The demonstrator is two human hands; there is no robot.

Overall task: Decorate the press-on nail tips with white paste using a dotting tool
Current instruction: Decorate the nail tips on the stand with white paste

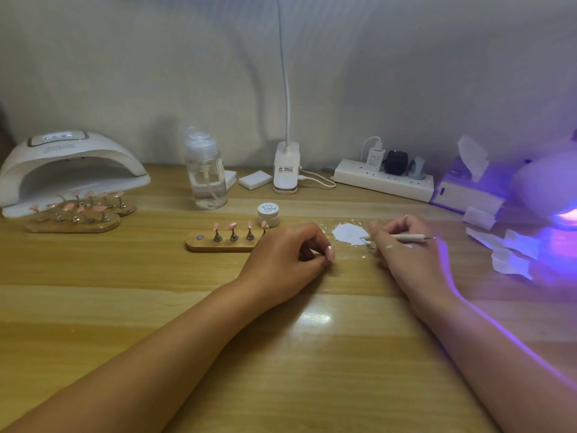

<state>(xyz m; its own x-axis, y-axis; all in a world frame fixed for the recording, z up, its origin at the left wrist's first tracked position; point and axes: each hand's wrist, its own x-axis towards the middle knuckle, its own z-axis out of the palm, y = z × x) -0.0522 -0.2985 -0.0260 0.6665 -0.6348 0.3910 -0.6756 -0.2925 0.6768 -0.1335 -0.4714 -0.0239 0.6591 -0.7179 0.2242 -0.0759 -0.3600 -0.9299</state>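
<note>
Right hand point(402, 248) pinches the dotting tool point(406, 236) between thumb and curled fingers, and its front end touches the near edge of the white paste point(348, 232) smeared on the table point(156, 276) just left of the fingertips. Left hand point(287, 254) rests curled with thumb against fingertips, can't tell if it pinches anything, and it covers the right end of the wooden holder point(218, 244) carrying the pink nail tips point(232, 225). A small jar point(268, 214) stands just behind the holder; pump bottle point(206, 173), clip lamp point(286, 167) and power strip point(384, 179) sit further back.
</note>
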